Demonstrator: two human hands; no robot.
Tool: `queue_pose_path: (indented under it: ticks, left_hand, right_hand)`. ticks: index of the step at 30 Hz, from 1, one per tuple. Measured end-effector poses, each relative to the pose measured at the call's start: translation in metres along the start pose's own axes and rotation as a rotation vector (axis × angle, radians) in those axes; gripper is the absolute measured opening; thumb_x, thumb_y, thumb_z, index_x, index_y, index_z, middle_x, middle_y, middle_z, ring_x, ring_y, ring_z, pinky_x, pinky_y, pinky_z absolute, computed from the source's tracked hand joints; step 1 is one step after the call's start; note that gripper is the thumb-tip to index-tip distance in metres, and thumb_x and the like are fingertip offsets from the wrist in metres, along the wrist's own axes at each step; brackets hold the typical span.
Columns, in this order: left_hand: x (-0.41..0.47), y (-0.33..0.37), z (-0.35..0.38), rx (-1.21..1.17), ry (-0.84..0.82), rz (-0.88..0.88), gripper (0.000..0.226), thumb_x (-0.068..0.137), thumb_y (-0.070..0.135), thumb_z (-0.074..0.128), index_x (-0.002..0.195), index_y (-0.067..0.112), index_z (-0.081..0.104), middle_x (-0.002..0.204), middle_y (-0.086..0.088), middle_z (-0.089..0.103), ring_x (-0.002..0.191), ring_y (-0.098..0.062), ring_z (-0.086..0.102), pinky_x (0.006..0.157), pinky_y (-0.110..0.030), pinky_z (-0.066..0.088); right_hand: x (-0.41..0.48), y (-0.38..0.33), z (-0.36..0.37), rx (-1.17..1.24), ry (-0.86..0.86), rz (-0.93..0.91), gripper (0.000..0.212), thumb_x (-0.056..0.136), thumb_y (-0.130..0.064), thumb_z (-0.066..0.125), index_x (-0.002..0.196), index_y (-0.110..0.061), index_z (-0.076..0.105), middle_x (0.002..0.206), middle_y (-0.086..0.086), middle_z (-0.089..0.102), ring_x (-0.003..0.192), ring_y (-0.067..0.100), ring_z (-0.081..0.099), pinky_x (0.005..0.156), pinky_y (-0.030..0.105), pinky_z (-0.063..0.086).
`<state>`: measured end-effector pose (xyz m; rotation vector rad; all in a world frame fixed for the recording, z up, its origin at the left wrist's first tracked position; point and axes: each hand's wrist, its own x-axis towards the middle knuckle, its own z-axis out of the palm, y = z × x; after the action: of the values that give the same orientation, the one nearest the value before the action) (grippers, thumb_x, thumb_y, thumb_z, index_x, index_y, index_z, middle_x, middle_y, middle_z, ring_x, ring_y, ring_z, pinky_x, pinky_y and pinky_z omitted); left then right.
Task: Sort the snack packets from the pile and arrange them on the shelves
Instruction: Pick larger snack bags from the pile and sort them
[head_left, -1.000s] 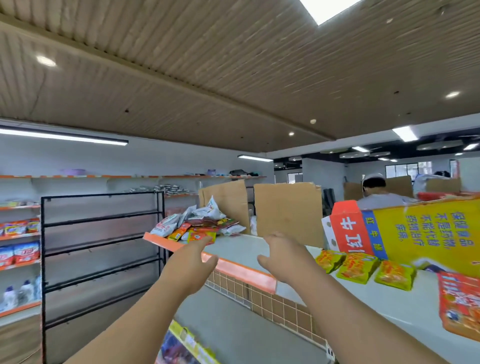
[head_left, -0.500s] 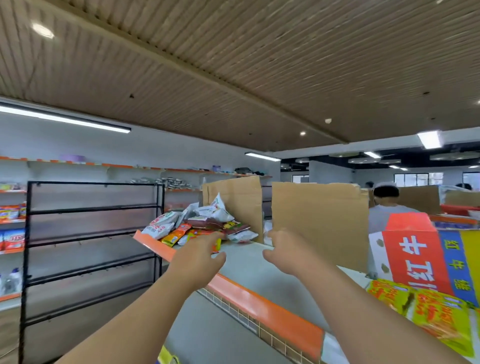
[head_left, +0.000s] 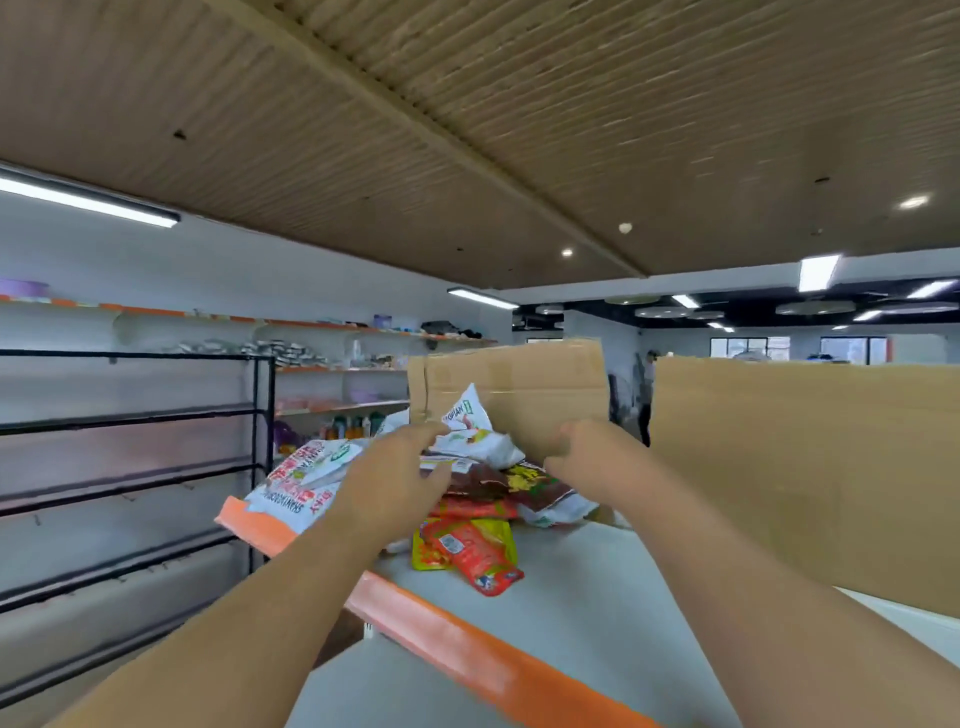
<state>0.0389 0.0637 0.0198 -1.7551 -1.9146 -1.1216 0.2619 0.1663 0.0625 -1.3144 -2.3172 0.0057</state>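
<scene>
Apparently left hand (head_left: 392, 486) and right hand (head_left: 589, 460) touch the snack pile (head_left: 470, 553); grip too blurred to tell.

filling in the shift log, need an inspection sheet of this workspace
surface: grey shelf top with orange front edge
job's things: pile of snack packets at its far end, red packet nearest
clutter: two cardboard sheets upright behind the pile
hands: left hand on the pile, grip unclear; right hand loosely curled beside it, holding nothing seen
cables: nothing seen
surroundings: black rack at left, stocked wall shelves, a person far off
</scene>
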Motion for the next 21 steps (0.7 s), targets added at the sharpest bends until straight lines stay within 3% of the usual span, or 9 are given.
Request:
queue_pose_path:
  ticks: [5,7,9,10,13,14,17,18,21]
  left_hand:
    - [0.040,-0.076,-0.023,0.006,0.063,-0.047,0.044,0.093,0.038,0.061,0.137,0.034,0.058,0.139,0.004,0.061,0.122,-0.021,0.058,0.099,-0.037,0.048]
    - [0.047,-0.098,-0.029,0.037,0.008,-0.087,0.052,0.091,0.038,0.064,0.142,0.033,0.054,0.144,0.002,0.058,0.124,-0.022,0.058,0.098,-0.037,0.049]
    - [0.050,-0.112,-0.033,0.091,-0.086,-0.141,0.063,0.088,0.045,0.066,0.148,0.037,0.047,0.150,0.003,0.053,0.120,-0.021,0.062,0.091,-0.035,0.053]
    - [0.051,-0.118,-0.033,0.120,-0.138,-0.162,0.067,0.087,0.049,0.066,0.149,0.040,0.044,0.151,0.004,0.051,0.111,-0.016,0.066,0.085,-0.032,0.055]
    - [0.050,-0.131,-0.029,0.115,-0.230,-0.184,0.067,0.084,0.045,0.068,0.146,0.049,0.043,0.139,0.006,0.061,0.055,-0.001,0.066,0.057,-0.025,0.053]
    - [0.048,-0.133,-0.027,0.115,-0.239,-0.184,0.068,0.084,0.043,0.068,0.146,0.048,0.041,0.134,0.006,0.064,0.052,-0.002,0.065,0.058,-0.027,0.055]
    - [0.047,-0.140,-0.019,0.219,-0.219,-0.159,0.066,0.090,0.048,0.063,0.151,0.041,0.040,0.143,0.006,0.059,0.100,-0.012,0.069,0.083,-0.031,0.057]
    - [0.047,-0.143,-0.016,0.237,-0.197,-0.157,0.062,0.092,0.049,0.060,0.150,0.040,0.042,0.145,0.006,0.057,0.109,-0.015,0.066,0.085,-0.031,0.056]
    - [0.050,-0.148,-0.013,0.224,-0.149,-0.166,0.045,0.098,0.046,0.053,0.143,0.043,0.050,0.123,0.007,0.070,0.088,-0.014,0.068,0.067,-0.027,0.055]
  right_hand:
    - [0.048,-0.031,0.020,-0.007,0.021,-0.008,0.031,0.093,-0.033,0.057,0.121,-0.023,0.063,0.117,0.002,0.066,0.100,0.025,0.059,0.077,0.032,0.050]
    - [0.061,-0.038,0.025,-0.012,0.029,-0.007,0.033,0.092,-0.033,0.058,0.123,-0.025,0.063,0.121,0.001,0.066,0.100,0.023,0.059,0.080,0.032,0.051]
    - [0.070,-0.043,0.031,-0.032,0.025,0.015,0.047,0.093,-0.030,0.057,0.139,-0.027,0.055,0.136,0.000,0.059,0.114,0.024,0.057,0.082,0.030,0.046]
    - [0.073,-0.045,0.033,-0.045,0.018,0.028,0.053,0.093,-0.027,0.057,0.145,-0.028,0.049,0.142,-0.001,0.055,0.121,0.024,0.055,0.085,0.030,0.046]
    - [0.081,-0.052,0.041,-0.062,0.001,0.052,0.059,0.091,-0.020,0.057,0.148,-0.028,0.046,0.146,0.000,0.053,0.125,0.024,0.054,0.094,0.033,0.049]
    - [0.084,-0.053,0.044,-0.077,-0.004,0.059,0.058,0.091,-0.019,0.057,0.147,-0.028,0.047,0.143,0.001,0.055,0.122,0.024,0.056,0.093,0.033,0.050]
    - [0.089,-0.058,0.054,-0.116,-0.015,0.072,0.046,0.088,-0.017,0.058,0.132,-0.030,0.059,0.126,0.001,0.064,0.106,0.024,0.060,0.082,0.032,0.050]
    - [0.091,-0.060,0.058,-0.127,-0.012,0.070,0.040,0.087,-0.018,0.057,0.125,-0.030,0.061,0.119,0.001,0.066,0.098,0.023,0.060,0.078,0.031,0.049]
    - [0.096,-0.061,0.070,-0.120,0.024,0.091,0.028,0.088,-0.023,0.060,0.115,-0.031,0.063,0.109,0.000,0.067,0.089,0.023,0.059,0.071,0.030,0.046]
